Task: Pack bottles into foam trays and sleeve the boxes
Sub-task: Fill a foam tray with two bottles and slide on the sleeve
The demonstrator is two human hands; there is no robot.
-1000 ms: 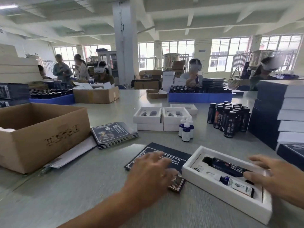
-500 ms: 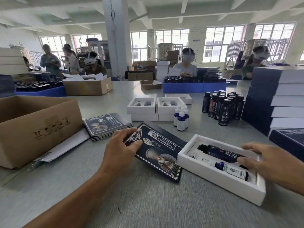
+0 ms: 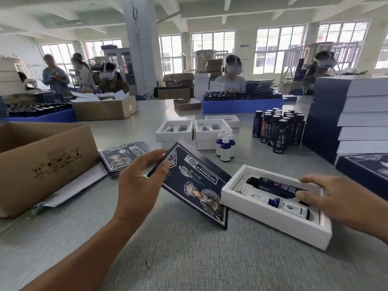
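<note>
left hand (image 3: pixel 139 185) on sleeve (image 3: pixel 195 183) — tray (image 3: pixel 273 223) rightward

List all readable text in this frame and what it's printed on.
"苗翁": dark bottle lying in the white tray.
"苗翁": front standing dark bottle.
"百草" is about all that reads on the dark sleeve the left hand holds; its smaller print is blurred.
Cardboard box stamp: smeared, unreadable.
Dropper bottle label: too small.
</note>
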